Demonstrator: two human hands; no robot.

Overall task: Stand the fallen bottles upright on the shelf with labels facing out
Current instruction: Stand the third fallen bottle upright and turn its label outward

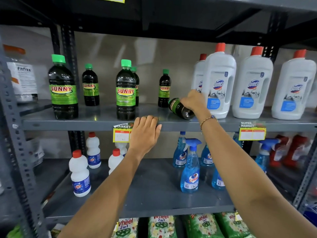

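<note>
On the middle shelf (96, 123), one dark Sunny bottle (181, 109) lies on its side, its base pointing toward the near edge and its neck end angled back and to the left. It lies between an upright small Sunny bottle (164, 89) just behind it and the white Domex jugs (218, 83) to its right. The right hand (193, 100) reaches in over the shelf edge and is closed down over the top of the fallen bottle, fingers curled around its body; this looks like the grip needed to tip it up onto its base. The cap end is not visible, so which way the label would face once stood up cannot be told yet.

The left hand (145, 133) holds nothing: it lies flat with fingers together, draped over the front lip of the shelf beside a yellow price tag (121, 135), most likely to steady the reach.

Further left the other Sunny bottles, two large (63, 88) and several small, stand upright with labels out, so this appears to be the last one down. The Domex jugs stand close on the right, so swinging the bottle up leaves little room on that side; pivoting it toward the open left space seems safer.
</note>
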